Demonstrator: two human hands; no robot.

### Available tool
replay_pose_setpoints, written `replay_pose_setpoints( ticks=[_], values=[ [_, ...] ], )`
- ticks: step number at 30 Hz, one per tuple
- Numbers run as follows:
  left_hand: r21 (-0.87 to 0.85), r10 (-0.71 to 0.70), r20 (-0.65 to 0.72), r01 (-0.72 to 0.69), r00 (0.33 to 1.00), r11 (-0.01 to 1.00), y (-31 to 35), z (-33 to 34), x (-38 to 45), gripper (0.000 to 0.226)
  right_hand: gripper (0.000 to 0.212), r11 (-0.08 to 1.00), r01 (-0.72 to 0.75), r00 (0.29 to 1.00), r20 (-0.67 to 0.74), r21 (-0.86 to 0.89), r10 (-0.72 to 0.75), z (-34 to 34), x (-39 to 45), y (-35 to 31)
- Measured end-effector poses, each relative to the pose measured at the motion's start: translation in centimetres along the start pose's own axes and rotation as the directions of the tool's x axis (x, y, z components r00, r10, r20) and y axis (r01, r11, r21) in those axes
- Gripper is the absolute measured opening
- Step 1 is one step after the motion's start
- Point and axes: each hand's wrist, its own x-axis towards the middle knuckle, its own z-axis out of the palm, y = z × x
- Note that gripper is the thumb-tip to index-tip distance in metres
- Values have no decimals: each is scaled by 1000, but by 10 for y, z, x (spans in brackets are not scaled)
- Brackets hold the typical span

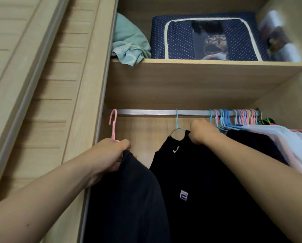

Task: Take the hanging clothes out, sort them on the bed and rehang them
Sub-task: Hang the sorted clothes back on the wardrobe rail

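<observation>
Wooden wardrobe, rail [146, 112] under shelf. Left hand [111, 153] gripping dark garment [129, 199] on pink hanger [113, 123], near rail's left end. Right hand [202, 132] pinching black shirt [199, 190] at mid-rail. Probably rehanging; next, hook pink hanger over rail.

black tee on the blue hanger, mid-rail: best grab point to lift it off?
Grip the blue wire hanger at its neck, just under the hook, coming from below and in front. The hook sits over the metal rail, so it must lift upward; the black t-shirt fabric alone would slip.
</observation>
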Motion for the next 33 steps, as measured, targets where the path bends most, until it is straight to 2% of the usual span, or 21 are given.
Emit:
replay_pose_setpoints(
  ticks=[4,7,11,16,19,23,25,26,27,28,29,30,31,32,33],
  values=[
    [-15,25,13,-24,1000,1000,-4,1,1,39,24,984,59,985,-150,-167,-84,-4,-40,-4],
    [-38,19,31,-17,999,999,-5,3,-1,40,21,943,114,967,-183,-311,-178,-2,-63,-2],
    [-32,23,33,-22,999,999,-5,3,2,21,21,932,-10,975,-211,-362,-71,0,-54,19],
    [-9,34,36,-33,999,999,-5,3,-3,18,27,900,-219,958,-257,-376,126,-6,-41,87],
    [24,29,37,-29,999,999,-4,5,-5,17,23,883,-235,955,-265,-407,132,-6,-40,102],
    [104,16,-20,-13,1000,995,0,9,-8,19,24,899,-217,966,-218,-380,141,-5,-38,84],
    [128,6,-31,-1,999,992,0,11,-8,23,30,927,-201,962,-242,-317,126,-12,-43,64],
    [137,-1,-32,5,999,991,-2,12,-7,27,27,960,-149,960,-266,-237,84,-18,-48,50],
    [154,-5,-41,11,999,988,-4,13,-6,35,21,997,-45,963,-267,-67,26,-26,-57,34],
    [181,-7,-52,16,999,983,-6,14,-4,43,23,976,59,980,-200,210,-16,-36,-71,17],
    [211,-4,-64,18,998,977,-9,15,-3,47,30,849,83,997,-45,522,-70,-45,-89,-2],
    [245,-3,-69,20,998,969,-12,17,-3,47,34,674,26,971,142,738,-193,-53,-111,-21],
    [273,0,-73,20,997,962,-14,18,-2,47,36,597,-23,897,281,802,-343,-58,-133,-40],
    [292,-3,-74,25,997,956,-16,20,-1,47,39,621,30,822,334,783,-461,-59,-153,-55],
    [299,-11,-73,32,997,954,-18,21,0,47,42,692,150,779,347,706,-523,-54,-168,-68]
  ],
)
